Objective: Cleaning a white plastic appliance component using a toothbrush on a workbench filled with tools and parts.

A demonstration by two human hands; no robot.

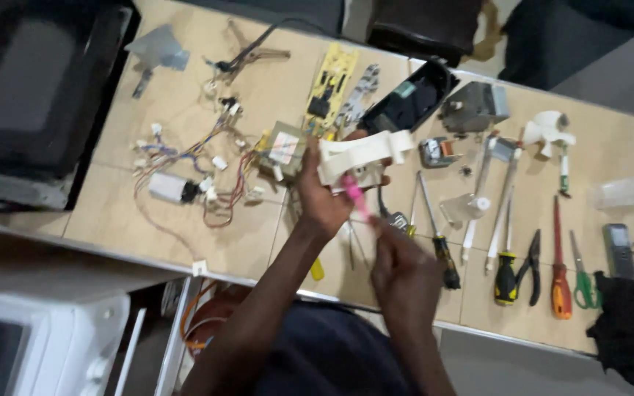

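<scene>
**A:** Starting with the big things: a tan tiled worktop (185, 227) runs across the view, with a dark appliance casing (31, 95) at its upper left corner and a white appliance (38, 345) below the near edge. Strewn over the top are a wiring harness (192, 176), a yellowish circuit board (329, 84), a black housing (409, 103) and a grey motor block (475, 106).

**B:** And the tools?

**A:** They lie in a row at the right: pliers (531, 268), a red-handled screwdriver (559, 286), green scissors (583, 282) and a yellow-and-black screwdriver (505, 275).

**B:** What is in hand?

**A:** The left hand (324, 198) is clenched around a white plastic bracket (361, 155), held up above the middle of the worktop. The right hand (405, 275) grips a pink-handled screwdriver (355, 194), fingers closed on its lower end.

**B:** So which step?

**A:** I judge it as working a fastener on the bracket's underside. The next move calls for the tip to sit square and the left hand to hold the part steady.

**B:** How does the bracket lie?

**A:** Its long axis runs roughly left to right, the far end pointing right and slightly away. The screwdriver slants up and left into it.
</scene>
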